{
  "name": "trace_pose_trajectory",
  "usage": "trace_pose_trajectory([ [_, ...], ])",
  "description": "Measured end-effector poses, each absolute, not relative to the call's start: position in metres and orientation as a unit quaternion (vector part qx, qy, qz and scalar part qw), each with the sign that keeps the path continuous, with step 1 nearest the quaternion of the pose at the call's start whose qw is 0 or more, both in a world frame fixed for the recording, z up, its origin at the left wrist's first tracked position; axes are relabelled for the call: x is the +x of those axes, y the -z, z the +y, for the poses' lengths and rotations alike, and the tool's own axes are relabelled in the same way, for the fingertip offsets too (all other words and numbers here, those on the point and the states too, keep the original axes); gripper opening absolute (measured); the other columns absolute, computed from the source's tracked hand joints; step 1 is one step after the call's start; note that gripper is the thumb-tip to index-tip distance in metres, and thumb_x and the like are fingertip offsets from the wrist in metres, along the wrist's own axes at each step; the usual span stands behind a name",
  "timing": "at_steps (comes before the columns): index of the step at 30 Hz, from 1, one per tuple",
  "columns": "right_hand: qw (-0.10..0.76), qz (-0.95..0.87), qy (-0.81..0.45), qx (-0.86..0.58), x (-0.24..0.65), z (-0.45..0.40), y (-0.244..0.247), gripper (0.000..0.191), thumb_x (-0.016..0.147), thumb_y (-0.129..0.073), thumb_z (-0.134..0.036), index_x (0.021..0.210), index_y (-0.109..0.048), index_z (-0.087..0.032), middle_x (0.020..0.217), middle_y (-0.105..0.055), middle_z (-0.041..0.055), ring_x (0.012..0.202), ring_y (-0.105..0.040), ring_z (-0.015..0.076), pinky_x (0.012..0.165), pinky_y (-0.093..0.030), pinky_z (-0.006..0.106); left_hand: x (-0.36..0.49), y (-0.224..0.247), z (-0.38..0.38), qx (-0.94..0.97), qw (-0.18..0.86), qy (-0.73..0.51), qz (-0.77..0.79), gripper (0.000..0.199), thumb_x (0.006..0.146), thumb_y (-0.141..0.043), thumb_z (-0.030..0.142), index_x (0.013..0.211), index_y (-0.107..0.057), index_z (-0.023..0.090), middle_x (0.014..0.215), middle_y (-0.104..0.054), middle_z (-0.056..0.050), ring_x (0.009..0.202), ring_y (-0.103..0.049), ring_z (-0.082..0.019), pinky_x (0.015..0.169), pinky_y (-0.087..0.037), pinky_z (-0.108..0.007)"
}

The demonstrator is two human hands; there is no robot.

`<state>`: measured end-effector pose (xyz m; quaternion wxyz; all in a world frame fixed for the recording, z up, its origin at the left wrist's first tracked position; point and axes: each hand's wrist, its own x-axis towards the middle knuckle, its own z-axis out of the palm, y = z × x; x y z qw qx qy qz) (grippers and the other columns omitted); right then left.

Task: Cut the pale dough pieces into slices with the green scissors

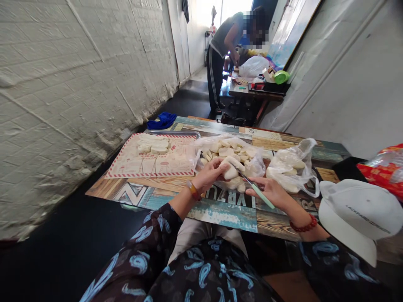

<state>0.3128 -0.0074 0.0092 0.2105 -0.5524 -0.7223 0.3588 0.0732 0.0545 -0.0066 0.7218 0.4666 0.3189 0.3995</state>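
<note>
My left hand (pixel 210 175) holds a pale, rounded bread-like piece (pixel 229 169) above the near side of an open clear plastic bag (pixel 258 161). In my right hand (pixel 270 191) is a tool with a pale green handle (pixel 262 194); its dark, narrow blade end touches the piece. Several similar pale pieces (pixel 225 152) fill the bag behind my hands. To the left, a red-and-white bordered paper sheet (pixel 147 167) bears several flat white pieces (pixel 154 144). A second plastic bag (pixel 286 167) with pale pieces inside lies to the right.
A white cap (pixel 362 209) rests at the right, near a red package (pixel 384 170). A blue cloth (pixel 162 121) lies at the table's far left corner. Further back, a person (pixel 226 46) bends over another table (pixel 256 94) holding bags and a green bowl (pixel 281 76).
</note>
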Motion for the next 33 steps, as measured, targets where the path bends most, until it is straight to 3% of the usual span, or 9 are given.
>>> trace_pose_trajectory([
  [4,0.195,-0.73,-0.331,-0.565,0.31,-0.005,-0.016,0.059,0.076,-0.072,-0.05,0.124,-0.071,-0.017,0.111,-0.076,0.0097,0.103,-0.07,0.0326,0.093,-0.054,0.043,0.073,0.006,0.054,0.481,0.709,-0.401,0.325,0.048,0.073,-0.076,0.056,0.093,-0.062,0.014,0.084,-0.062,-0.002,0.071,-0.058,-0.012,0.064,-0.05,-0.023],
  [11,0.16,-0.744,-0.352,-0.545,0.302,0.007,-0.016,0.061,0.075,-0.072,-0.049,0.127,-0.068,-0.016,0.092,-0.077,0.006,0.087,-0.07,0.0271,0.084,-0.056,0.04,0.07,0.004,0.057,0.543,0.669,-0.376,0.339,0.044,0.076,-0.073,0.056,0.086,-0.065,0.013,0.075,-0.06,0.0,0.064,-0.051,-0.01,0.056,-0.039,-0.02],
  [18,0.216,-0.737,-0.381,-0.515,0.306,0.019,-0.002,0.057,0.077,-0.073,-0.053,0.121,-0.072,-0.018,0.11,-0.076,0.0087,0.105,-0.068,0.0316,0.094,-0.054,0.044,0.064,0.004,0.065,0.547,0.668,-0.376,0.335,0.045,0.075,-0.073,0.055,0.09,-0.068,0.013,0.079,-0.064,-0.002,0.069,-0.055,-0.012,0.06,-0.04,-0.021],
  [22,0.225,-0.736,-0.381,-0.513,0.305,0.021,0.001,0.056,0.08,-0.068,-0.057,0.119,-0.074,-0.017,0.1,-0.077,0.0072,0.094,-0.07,0.0291,0.084,-0.057,0.041,0.064,0.004,0.071,0.528,0.687,-0.371,0.334,0.046,0.073,-0.074,0.056,0.09,-0.068,0.013,0.079,-0.064,-0.002,0.066,-0.054,-0.011,0.058,-0.041,-0.02],
  [28,0.208,-0.703,-0.384,-0.561,0.296,0.023,-0.007,0.059,0.079,-0.064,-0.061,0.117,-0.074,-0.017,0.061,-0.066,-0.0003,0.051,-0.061,0.0181,0.05,-0.052,0.03,0.062,0.008,0.077,0.528,0.677,-0.38,0.344,0.045,0.071,-0.078,0.053,0.089,-0.067,0.013,0.078,-0.062,-0.001,0.066,-0.053,-0.009,0.056,-0.041,-0.017],
  [33,0.265,-0.671,-0.368,-0.586,0.305,0.029,-0.004,0.055,0.079,-0.066,-0.059,0.114,-0.074,-0.017,0.077,-0.074,0.0047,0.06,-0.068,0.0215,0.051,-0.056,0.031,0.056,0.011,0.073,0.401,0.725,-0.443,0.342,0.046,0.069,-0.082,0.045,0.1,-0.063,0.015,0.1,-0.067,-0.005,0.083,-0.063,-0.014,0.07,-0.054,-0.024],
])
